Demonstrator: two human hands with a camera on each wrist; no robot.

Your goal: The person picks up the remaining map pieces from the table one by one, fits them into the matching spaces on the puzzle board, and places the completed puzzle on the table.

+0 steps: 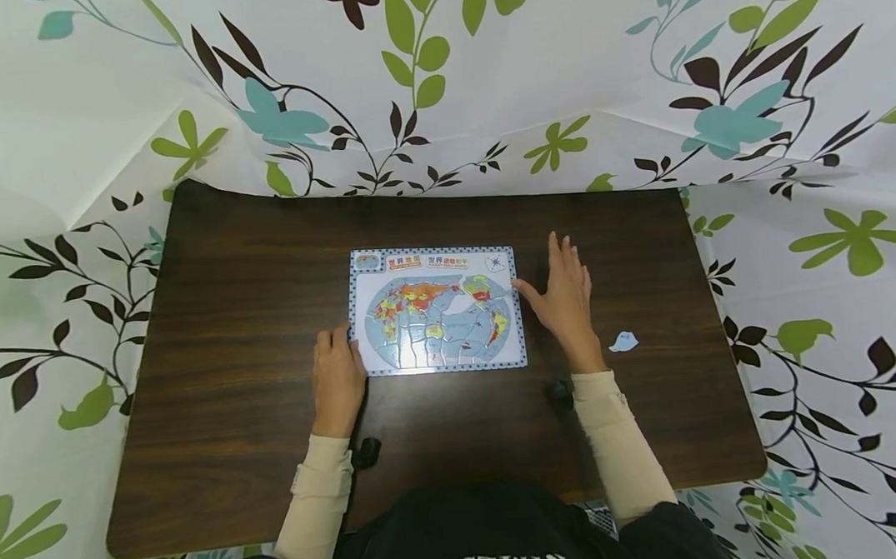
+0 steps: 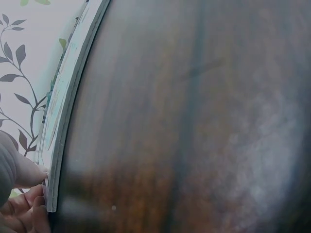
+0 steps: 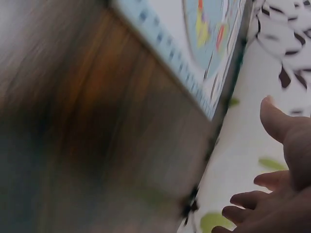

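A world-map jigsaw puzzle (image 1: pixel 447 267) in a board with a blue dotted border lies on the dark table. White backing shows through a gap in the upper middle of its map. My left hand (image 1: pixel 338 383) is at the board's lower left corner; the left wrist view has the thumb and fingers (image 2: pixel 30 174) pinching the board's edge (image 2: pixel 60 145). Beside the right edge is my right hand (image 1: pixel 565 303), fingers extended and thumb tip close to the border. Nothing lies in its palm (image 3: pixel 286 194) in the right wrist view. A loose light-blue puzzle piece (image 1: pixel 623 341) sits right of the right wrist.
The brown wooden table (image 1: pixel 251 238) meets a white leaf-patterned cloth (image 1: pixel 559 74) behind and at both sides. Small black wrist devices (image 1: pixel 367 453) hang by the forearms. The person's dark shirt (image 1: pixel 489 528) is at the near table edge.
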